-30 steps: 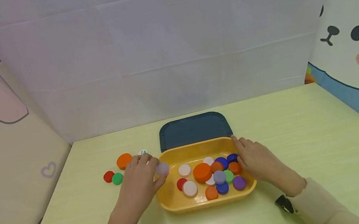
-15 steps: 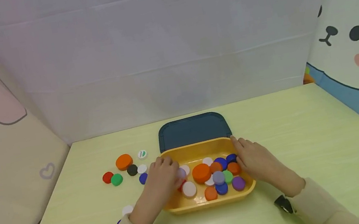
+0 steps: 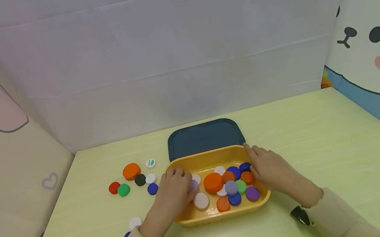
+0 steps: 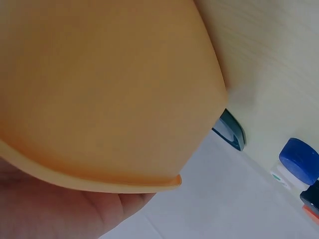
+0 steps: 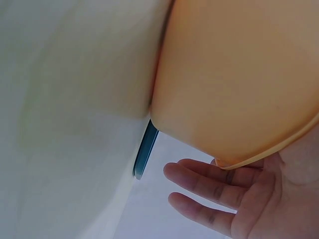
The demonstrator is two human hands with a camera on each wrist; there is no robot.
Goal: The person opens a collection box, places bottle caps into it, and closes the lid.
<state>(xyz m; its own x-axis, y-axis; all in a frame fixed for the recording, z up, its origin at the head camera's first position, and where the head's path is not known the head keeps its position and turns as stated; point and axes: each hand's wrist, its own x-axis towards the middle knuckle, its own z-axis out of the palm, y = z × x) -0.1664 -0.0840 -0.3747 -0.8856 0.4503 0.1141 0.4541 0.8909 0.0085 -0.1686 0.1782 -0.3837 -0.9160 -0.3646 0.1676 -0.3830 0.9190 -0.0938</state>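
Observation:
My left hand [image 3: 174, 190] reaches over the left end of a yellow plastic tub [image 3: 206, 157], fingers curled down inside. At its fingertips it pinches a lilac bottle cap [image 3: 193, 185], partly hidden by the fingers. Below that lies a pale pink cap [image 3: 201, 201]. My right hand [image 3: 273, 167] holds the tub's right end, thumb inside the rim and the other fingers outside. In the right wrist view those fingers [image 5: 199, 184] stretch out past the rim. Bottle caps in several colours fill the tub's right half, among them a large orange cap [image 3: 214, 183].
A dark lid [image 3: 204, 138] lies flat behind the tub. Loose caps are scattered to the left: large orange [image 3: 131, 171], red [image 3: 114, 188], green [image 3: 123, 189], black [image 3: 140, 180], blue [image 3: 152, 189] and white ones. Another white cap [image 3: 135, 223] lies near my left sleeve.
My left hand has moved right, from the tub's left rim down into it, carrying the lilac cap. The pale pink cap has shifted slightly. The right hand has stayed on the tub.

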